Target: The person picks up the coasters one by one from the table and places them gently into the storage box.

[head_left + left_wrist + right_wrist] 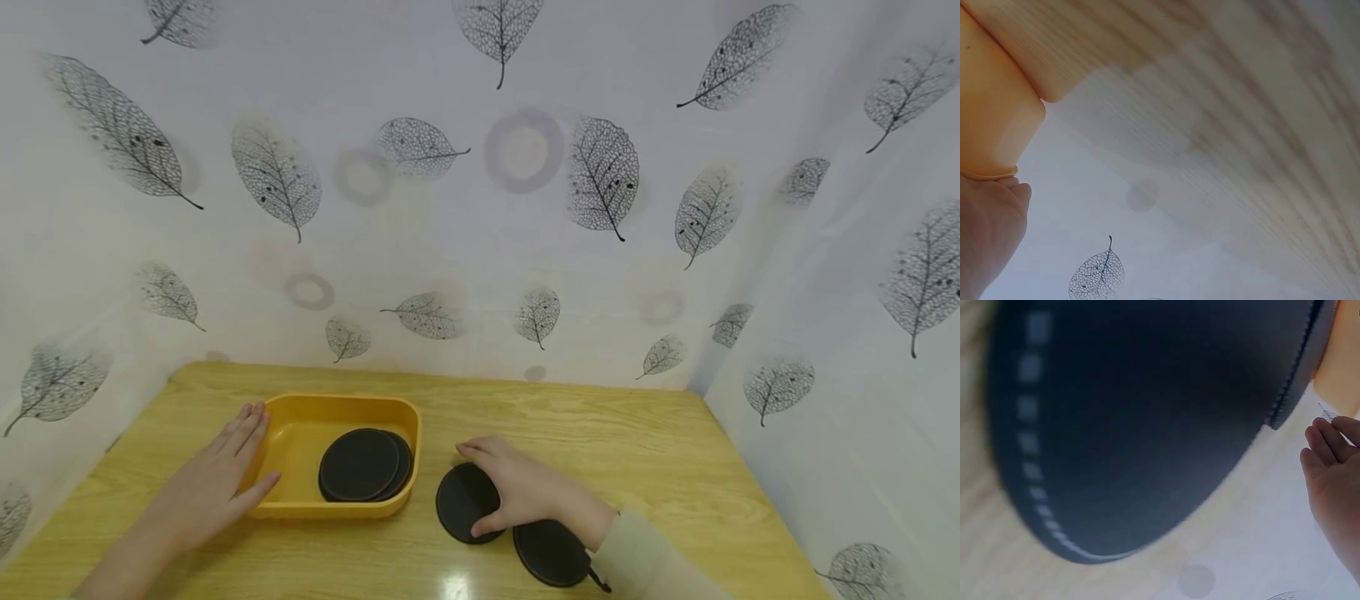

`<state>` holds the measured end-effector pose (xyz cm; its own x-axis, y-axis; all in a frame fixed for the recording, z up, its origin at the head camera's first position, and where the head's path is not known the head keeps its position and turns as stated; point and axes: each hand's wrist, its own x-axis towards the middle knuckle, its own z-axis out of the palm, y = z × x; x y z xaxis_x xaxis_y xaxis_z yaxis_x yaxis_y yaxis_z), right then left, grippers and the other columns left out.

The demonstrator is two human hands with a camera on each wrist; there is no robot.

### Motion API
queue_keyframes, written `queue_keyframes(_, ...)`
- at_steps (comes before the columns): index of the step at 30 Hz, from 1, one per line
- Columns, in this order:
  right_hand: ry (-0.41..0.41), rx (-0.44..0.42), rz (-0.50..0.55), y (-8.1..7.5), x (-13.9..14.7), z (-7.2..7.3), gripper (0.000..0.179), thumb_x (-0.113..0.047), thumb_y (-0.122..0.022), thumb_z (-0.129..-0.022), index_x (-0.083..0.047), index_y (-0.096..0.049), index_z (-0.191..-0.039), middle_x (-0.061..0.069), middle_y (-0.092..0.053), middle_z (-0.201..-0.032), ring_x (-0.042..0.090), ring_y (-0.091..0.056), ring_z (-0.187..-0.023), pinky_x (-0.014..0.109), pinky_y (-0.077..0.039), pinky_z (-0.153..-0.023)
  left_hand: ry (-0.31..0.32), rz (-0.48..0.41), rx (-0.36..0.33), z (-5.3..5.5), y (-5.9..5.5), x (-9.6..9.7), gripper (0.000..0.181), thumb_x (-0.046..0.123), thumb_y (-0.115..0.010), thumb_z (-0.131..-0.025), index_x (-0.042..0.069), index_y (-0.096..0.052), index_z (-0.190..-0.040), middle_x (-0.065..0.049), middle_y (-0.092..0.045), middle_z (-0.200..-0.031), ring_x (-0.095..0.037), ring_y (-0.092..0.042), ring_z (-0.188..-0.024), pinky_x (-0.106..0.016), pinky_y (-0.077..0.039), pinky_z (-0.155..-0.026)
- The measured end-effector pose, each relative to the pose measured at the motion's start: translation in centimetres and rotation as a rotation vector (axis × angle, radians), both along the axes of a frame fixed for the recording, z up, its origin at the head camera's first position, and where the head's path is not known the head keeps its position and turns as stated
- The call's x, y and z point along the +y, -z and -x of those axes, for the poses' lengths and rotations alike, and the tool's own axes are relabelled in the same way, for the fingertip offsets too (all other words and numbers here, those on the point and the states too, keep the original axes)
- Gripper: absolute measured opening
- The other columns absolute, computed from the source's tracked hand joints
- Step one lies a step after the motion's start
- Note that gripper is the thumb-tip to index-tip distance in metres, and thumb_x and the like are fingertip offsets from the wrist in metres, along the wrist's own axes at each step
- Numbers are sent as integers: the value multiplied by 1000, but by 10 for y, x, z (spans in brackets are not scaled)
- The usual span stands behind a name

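Observation:
My left hand (213,479) rests on the left side of a yellow tray (341,509), its fingers straight along the rim. In the left wrist view the fingers touch the tray's edge. Two round black coasters (358,465) overlap inside the tray, at its right. My right hand (517,483) is over another black coaster (457,504) on the table, thumb near its close edge and fingers by its far edge. A gap shows between fingers and coaster in the right wrist view. Under my right wrist lies another coaster (551,557), with pale stitching along its rim.
The wooden table (600,417) meets a pale sheet (450,225) printed with dark leaves at the back and sides. A thin black strip (598,579) sticks out beside my right sleeve (637,546).

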<state>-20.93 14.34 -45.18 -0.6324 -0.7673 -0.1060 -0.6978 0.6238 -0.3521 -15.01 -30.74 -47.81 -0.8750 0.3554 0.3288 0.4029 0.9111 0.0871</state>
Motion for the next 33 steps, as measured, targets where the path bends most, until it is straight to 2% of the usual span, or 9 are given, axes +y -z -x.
queue_keyframes(2,7,-13,-7,5,3,1,109,-48,-91,-82,-6,-35,-165,11,-42,-165,28,-44,-151,44,-46,-124,-1,-4,-2,0,0,1,85,44,-63,-104,-16,-36,-157,-36,-38,-164,-33,-8,-167,-10,20,-123)
queue_keyframes(5,14,-43,-16,13,7,1,110,-50,-91,-82,-7,-34,-166,10,-40,-166,27,-43,-152,43,-46,-124,3,-5,0,0,0,1,85,44,-64,-104,-16,-36,-157,-37,-38,-164,-26,1,-168,-10,20,-123)
queue_keyframes(8,16,-69,-19,18,10,2,112,-50,-91,-81,-8,-32,-167,10,-39,-168,26,-43,-152,41,-46,-124,6,-4,8,0,1,1,85,43,-64,-103,-16,-36,-157,-37,-38,-163,-23,3,-167,-10,19,-123)
queue_keyframes(15,3,-56,-21,20,9,2,119,-51,-95,-76,-8,-32,-167,8,-38,-168,25,-41,-152,39,-45,-124,1,-12,11,1,1,1,85,44,-65,-103,-15,-37,-157,-36,-38,-163,-37,-14,-166,-10,19,-123)
queue_keyframes(21,-16,-25,-37,19,8,-2,118,-50,-95,-75,-8,-34,-166,9,-41,-166,23,-43,-150,36,-48,-121,-2,-10,9,2,1,1,84,44,-64,-103,-16,-38,-156,-37,-39,-163,-38,-16,-166,-10,19,-124)
queue_keyframes(26,-20,-33,-30,18,8,-3,114,-49,-94,-77,-9,-35,-166,8,-41,-166,23,-44,-150,36,-49,-120,0,-18,10,1,1,1,84,43,-64,-103,-16,-38,-156,-37,-38,-163,-37,-15,-166,-10,19,-124)
queue_keyframes(33,-26,-19,-33,18,8,-3,112,-48,-94,-78,-8,-37,-165,8,-42,-164,22,-44,-149,34,-49,-120,5,-13,15,1,3,0,84,43,-64,-104,-15,-36,-158,-36,-37,-164,-19,6,-167,-11,19,-124)
